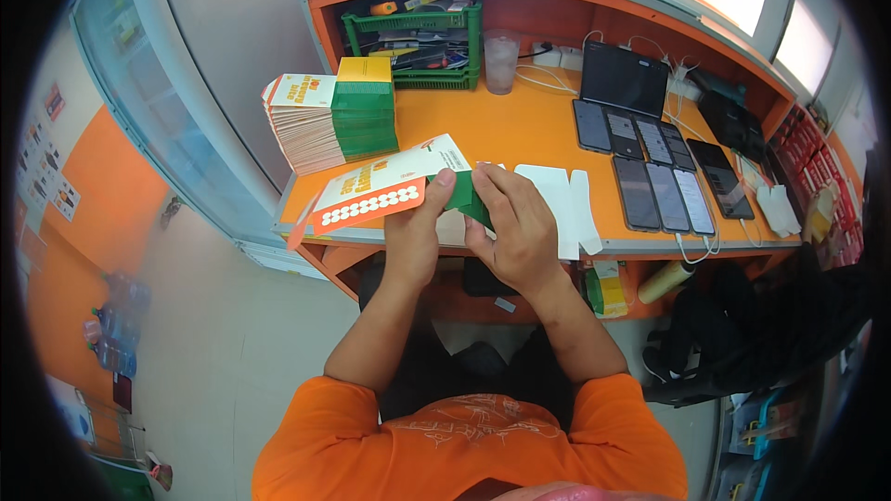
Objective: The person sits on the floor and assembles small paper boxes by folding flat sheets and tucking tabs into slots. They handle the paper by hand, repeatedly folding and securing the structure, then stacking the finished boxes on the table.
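My left hand grips a printed cardboard carton, its thumb lying on top near the green end. The carton is white with an orange edge bearing rows of white dots, and stretches out to the left over the desk's front edge. Around its green end curl the fingers of my right hand, which hide part of the fold. A tall stack of similar flat cartons stands behind it at the left, with green and yellow ends. White card pieces lie just to the right of my right hand.
Several phones and a dark tablet or laptop with white cables cover the desk's right side. At the back are a green crate of tools and a plastic cup. A glass-doored cabinet stands left; a black bag lies right.
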